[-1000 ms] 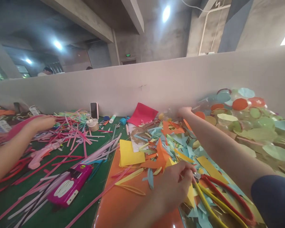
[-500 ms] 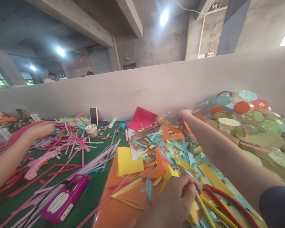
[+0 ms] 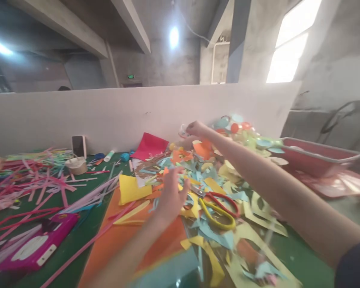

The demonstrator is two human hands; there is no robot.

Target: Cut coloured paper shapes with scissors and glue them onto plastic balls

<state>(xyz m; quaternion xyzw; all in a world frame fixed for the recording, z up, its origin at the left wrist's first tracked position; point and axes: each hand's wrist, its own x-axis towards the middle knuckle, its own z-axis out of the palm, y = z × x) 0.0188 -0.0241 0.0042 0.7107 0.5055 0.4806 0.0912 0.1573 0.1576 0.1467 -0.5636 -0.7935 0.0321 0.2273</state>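
Left hand (image 3: pixel 171 196) hovers with fingers spread, holding nothing, over the paper scraps (image 3: pixel 198 180). Right hand (image 3: pixel 195 129) is extended toward 12 o'clock, pinching a small pale piece I cannot identify. At 3 o'clock of my left hand lie the scissors (image 3: pixel 219 206), flat on the scraps. I judge them rigid and light, with smooth loop handles; grasp at the loops, clear of the blades.

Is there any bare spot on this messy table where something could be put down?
Bare green mat shows at the near right, between the paper scraps and the pink tray. A narrow strip lies between the orange sheet and the pink strips. The middle is crowded.
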